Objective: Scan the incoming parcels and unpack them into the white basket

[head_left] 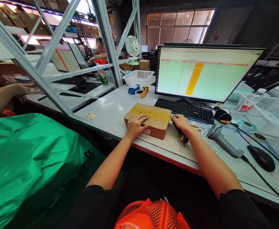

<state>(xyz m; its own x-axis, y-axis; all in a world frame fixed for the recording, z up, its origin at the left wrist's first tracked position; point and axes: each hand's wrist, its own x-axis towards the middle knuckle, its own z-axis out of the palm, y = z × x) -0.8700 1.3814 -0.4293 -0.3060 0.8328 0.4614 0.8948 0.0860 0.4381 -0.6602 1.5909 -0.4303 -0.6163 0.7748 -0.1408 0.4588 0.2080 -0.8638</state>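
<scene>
A closed brown cardboard box (157, 123) with yellow tape across its top lies on the table near the front edge. My left hand (136, 126) rests on its near left side, fingers spread over the top and thumb along the front. To the right of the box, my right hand (180, 122) is wrapped round a black and yellow utility knife (182, 137). The knife's front end points toward the box's right side; whether the blade touches the cardboard I cannot tell.
Behind the box stand a keyboard (184, 109) and a monitor (201, 73). A barcode scanner (225, 140) and a mouse (261, 157) lie at right. Tape dispensers (141, 92) sit farther back. Metal frame posts (56, 76) and a green bag (34, 159) are at left, with other people beyond.
</scene>
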